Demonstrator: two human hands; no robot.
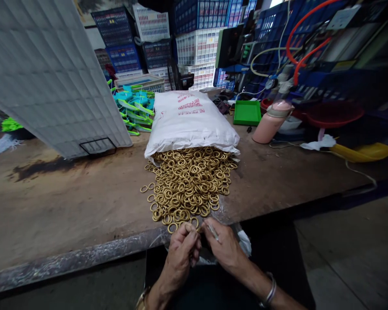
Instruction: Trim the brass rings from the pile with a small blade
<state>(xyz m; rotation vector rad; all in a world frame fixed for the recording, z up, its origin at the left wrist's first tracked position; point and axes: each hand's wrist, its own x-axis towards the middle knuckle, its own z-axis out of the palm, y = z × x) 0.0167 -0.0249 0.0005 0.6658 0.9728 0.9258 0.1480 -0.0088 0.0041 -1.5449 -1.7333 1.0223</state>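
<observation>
Just past the table's front edge, my two hands meet fingertip to fingertip. My left hand (182,249) is closed in a pinch, and its curled fingers hide what they hold. A slim pale tool (212,231), its kind unclear, lies across the closed fingers of my right hand (225,246). Right before my fingertips spreads a heap of gold-coloured rings (190,183). They spill from the mouth of a white woven sack (190,125) with red print, which lies on the table.
A tall grey-white padded panel (61,82) stands at the left, beside green and blue plastic pieces (134,107). Rightward are a green tray (247,113), a pink bottle (271,122) and a yellow scoop-like item (365,152). Stacked crates (197,47) fill the back.
</observation>
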